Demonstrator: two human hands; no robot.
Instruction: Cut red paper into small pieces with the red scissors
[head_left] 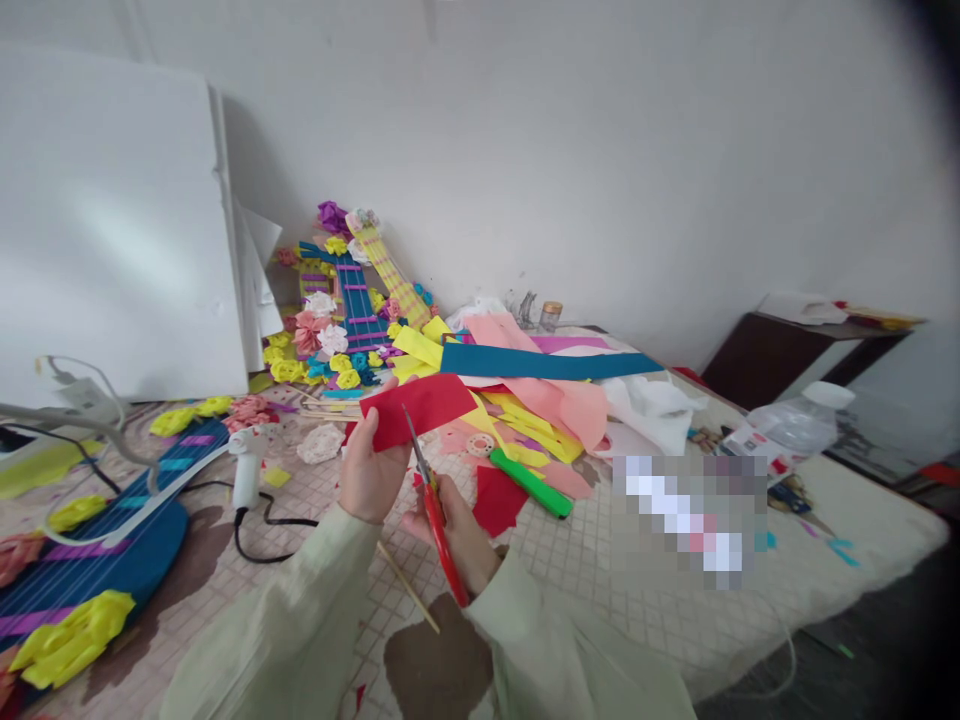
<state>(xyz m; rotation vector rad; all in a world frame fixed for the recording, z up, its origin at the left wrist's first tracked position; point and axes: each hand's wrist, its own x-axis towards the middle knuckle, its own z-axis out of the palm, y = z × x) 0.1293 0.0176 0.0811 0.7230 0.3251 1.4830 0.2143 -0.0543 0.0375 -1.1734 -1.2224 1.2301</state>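
Note:
My left hand (pixel 369 468) pinches a red felt strip (pixel 420 408) by its left end and holds it up over the mat. My right hand (pixel 459 530) grips red-handled scissors (pixel 435 510); their blades point up and meet the strip's lower edge near its middle. A cut red piece (pixel 498 498) lies on the mat just right of my right hand. A green cutter (pixel 531 482) lies beside it. Both sleeves are pale green.
A heap of pink, yellow and teal felt strips (pixel 540 375) lies behind. Paper-flower guitars (pixel 352 300) lean at the wall; a blue guitar shape (pixel 90 560) lies left. A glue gun (pixel 244 468) with cord, a thin stick (pixel 409 590), a plastic bottle (pixel 795 420) and white boards (pixel 112 230) are around.

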